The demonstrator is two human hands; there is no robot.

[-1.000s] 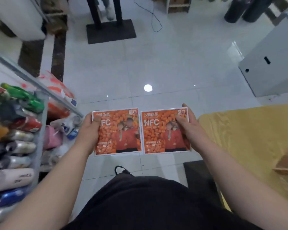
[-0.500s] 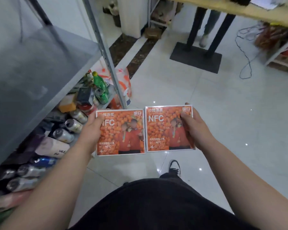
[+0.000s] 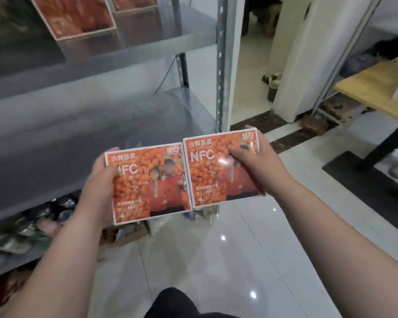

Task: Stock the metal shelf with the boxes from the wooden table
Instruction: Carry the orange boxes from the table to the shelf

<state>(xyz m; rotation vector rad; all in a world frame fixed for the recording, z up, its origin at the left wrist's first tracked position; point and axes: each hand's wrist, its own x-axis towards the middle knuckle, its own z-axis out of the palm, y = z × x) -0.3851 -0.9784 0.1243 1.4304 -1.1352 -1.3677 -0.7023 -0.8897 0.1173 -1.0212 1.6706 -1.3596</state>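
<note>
Our left hand (image 3: 99,180) grips the left box (image 3: 152,187) by its outer edge. The thumb lies across the printed face and the fingers are wrapped behind, with their tips showing at the top corner. Our right hand (image 3: 255,161) holds the right box (image 3: 216,171) the same way from the other side, thumb on the face and fingers under it. Both forearms reach forward, wrists about level.

The two boxes sit side by side in the air, their inner edges touching or very nearly so, and the right one is a little higher. Their orange faces tilt up toward us with the lettering upright. They look close to square, so we cannot name a long side.

Beyond the left box, a broad grey board of the metal shelf (image 3: 78,125) lies open. The shelf's pierced upright post (image 3: 222,65) stands just behind the right box's top edge. On the board above, two more orange boxes (image 3: 78,14) stand at the left. Cans (image 3: 32,223) fill the low board. Shiny tiled floor (image 3: 216,249) spreads below, and a yellow-topped table (image 3: 377,88) stands well off to the right.
</note>
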